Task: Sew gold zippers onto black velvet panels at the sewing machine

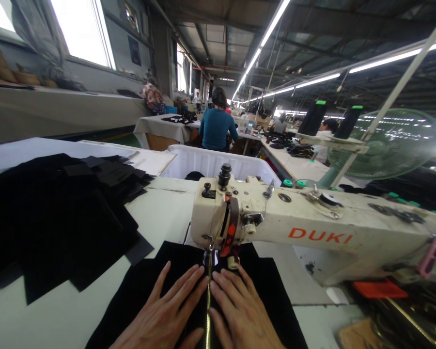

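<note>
A cream sewing machine (261,208) stands in front of me, its needle area over a piece of black fabric (123,295). Down the middle of the fabric runs a zipper (208,315) with gold teeth, passing under the presser foot. My left hand (167,310) lies flat on the fabric just left of the zipper, fingers spread. On the other side, my right hand (240,310) rests flat with its fingertips close to the zipper and the presser foot. Both hands press on the cloth without gripping it. The needle tip cannot be made out.
A heap of black fabric pieces (69,223) covers the table's left side. Behind the machine is a white plastic bin (218,162). Black thread cones (312,118) and a green fan (385,145) stand at right, above a red tray (380,289). A person in teal (216,128) sits ahead.
</note>
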`<state>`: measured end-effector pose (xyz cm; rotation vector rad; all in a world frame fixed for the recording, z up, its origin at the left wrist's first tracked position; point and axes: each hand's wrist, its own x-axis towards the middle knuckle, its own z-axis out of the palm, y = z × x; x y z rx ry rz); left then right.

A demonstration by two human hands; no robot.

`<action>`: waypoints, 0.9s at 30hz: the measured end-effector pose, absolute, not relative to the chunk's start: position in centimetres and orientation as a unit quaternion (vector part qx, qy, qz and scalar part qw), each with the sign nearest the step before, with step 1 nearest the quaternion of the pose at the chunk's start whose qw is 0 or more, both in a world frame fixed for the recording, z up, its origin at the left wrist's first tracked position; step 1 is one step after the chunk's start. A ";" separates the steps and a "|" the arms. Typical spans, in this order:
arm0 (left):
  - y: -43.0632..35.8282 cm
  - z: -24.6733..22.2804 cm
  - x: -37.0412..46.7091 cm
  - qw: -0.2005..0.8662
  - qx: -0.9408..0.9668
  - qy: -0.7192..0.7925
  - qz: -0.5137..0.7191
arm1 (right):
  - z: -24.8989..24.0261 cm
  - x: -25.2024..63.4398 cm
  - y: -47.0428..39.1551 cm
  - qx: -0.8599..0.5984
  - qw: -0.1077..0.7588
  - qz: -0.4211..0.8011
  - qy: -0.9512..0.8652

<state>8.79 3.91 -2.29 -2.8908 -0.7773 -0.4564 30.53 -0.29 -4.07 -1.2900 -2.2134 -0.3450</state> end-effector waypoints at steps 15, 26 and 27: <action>4.1 -1.8 8.9 0.108 -0.950 -0.239 -0.172 | -3.7 30.7 -0.3 -0.469 0.265 -0.126 -0.833; 5.4 -1.8 9.3 0.082 -0.955 -0.255 -0.131 | -3.7 30.9 0.9 -0.489 0.259 -0.108 -0.826; 5.6 -1.7 9.4 0.076 -0.955 -0.258 -0.129 | -3.6 31.0 1.1 -0.492 0.260 -0.102 -0.825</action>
